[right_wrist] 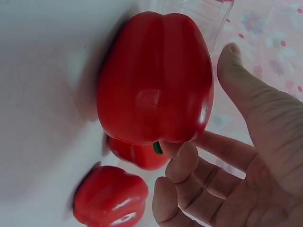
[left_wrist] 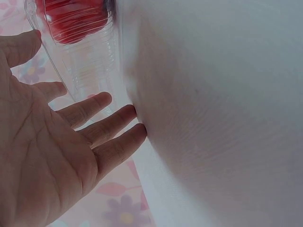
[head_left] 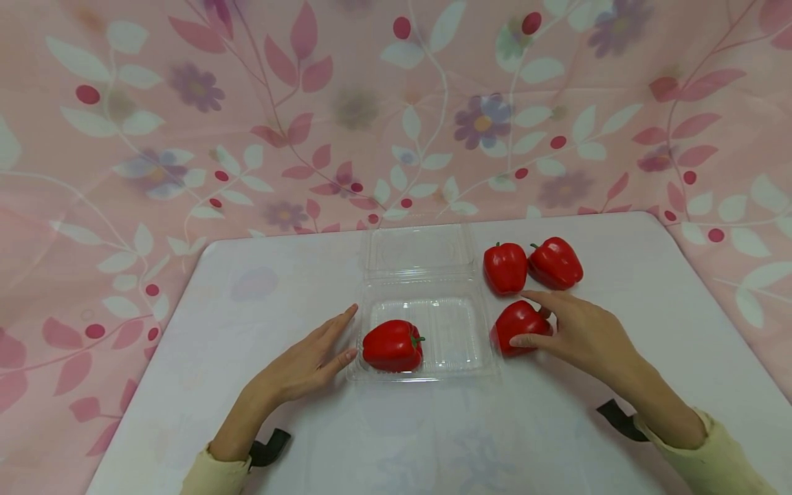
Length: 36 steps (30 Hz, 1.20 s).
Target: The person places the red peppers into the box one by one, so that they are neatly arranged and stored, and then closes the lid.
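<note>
Right hand (head_left: pixel 584 337) at a red pepper (head_left: pixel 515 326), left hand (head_left: pixel 297 368) by a clear container (head_left: pixel 448 344)

A person's right hand frames the red pepper on a white tabletop (head_left: pixel 383 433), thumb to the near side and fingers to the far side. The right wrist view shows the thumb standing apart from the glossy skin, with fingertips near the green stem; the hand is loose rather than clenched, and whether any fingertip presses the pepper cannot be told.

To the left of that hand, just beside the red pepper, sits the clear container, its lid (head_left: pixel 421 251) folded back on the side away from both hands. A second pepper (head_left: pixel 390 346) lies on its side within, in the half nearest the left hand, its stem pointing toward the right hand. The left hand is free, fingers extended and slightly spread alongside the container's edge; whether it touches the plastic cannot be told.

Beyond the right hand are two more: an upright pepper (head_left: pixel 505 269) with its stem at the top and, to its right, a tilted pepper (head_left: pixel 558 263) whose stem points toward the upright one. A black strap (head_left: pixel 621 421) shows at the right wrist, next to a pale yellow sleeve (head_left: pixel 711 447). Farther off, beyond both hands, hangs a pink floral cloth (head_left: pixel 346 89).
</note>
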### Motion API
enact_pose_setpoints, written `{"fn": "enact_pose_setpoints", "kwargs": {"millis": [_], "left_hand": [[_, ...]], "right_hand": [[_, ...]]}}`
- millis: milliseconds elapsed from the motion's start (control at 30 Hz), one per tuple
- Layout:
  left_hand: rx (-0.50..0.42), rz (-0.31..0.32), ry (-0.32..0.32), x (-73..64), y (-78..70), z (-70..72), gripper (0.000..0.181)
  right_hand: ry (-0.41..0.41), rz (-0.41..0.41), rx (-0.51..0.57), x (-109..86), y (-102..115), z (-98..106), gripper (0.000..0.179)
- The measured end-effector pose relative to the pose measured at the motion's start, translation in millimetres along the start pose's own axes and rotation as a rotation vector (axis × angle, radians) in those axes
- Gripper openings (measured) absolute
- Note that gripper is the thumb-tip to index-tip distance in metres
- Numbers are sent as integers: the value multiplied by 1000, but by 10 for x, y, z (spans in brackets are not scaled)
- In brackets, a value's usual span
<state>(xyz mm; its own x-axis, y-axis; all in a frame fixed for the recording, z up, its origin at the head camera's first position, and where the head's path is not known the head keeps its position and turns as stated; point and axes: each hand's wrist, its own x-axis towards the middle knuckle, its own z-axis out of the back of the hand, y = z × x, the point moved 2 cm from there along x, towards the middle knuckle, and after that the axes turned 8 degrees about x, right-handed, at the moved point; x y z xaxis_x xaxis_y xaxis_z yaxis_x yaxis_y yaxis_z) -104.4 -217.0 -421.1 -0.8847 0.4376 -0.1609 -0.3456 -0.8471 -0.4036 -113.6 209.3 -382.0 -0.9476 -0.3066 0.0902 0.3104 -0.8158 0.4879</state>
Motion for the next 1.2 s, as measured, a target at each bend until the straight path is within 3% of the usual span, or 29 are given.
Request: {"fn": "enact_pose_setpoints", "kwargs": {"millis": [467,767,1200], "left_hand": [[-4,3,1,-7,0,-17,76],[-8,8,7,-3,7,-32,76],[-1,4,2,6,15,-24,77]], "right_hand": [[50,13,-1,-24,-41,-20,78],[25,-3,3,-50,-51,-14,77],[-43,-9,25,-54,-18,162,78]]}}
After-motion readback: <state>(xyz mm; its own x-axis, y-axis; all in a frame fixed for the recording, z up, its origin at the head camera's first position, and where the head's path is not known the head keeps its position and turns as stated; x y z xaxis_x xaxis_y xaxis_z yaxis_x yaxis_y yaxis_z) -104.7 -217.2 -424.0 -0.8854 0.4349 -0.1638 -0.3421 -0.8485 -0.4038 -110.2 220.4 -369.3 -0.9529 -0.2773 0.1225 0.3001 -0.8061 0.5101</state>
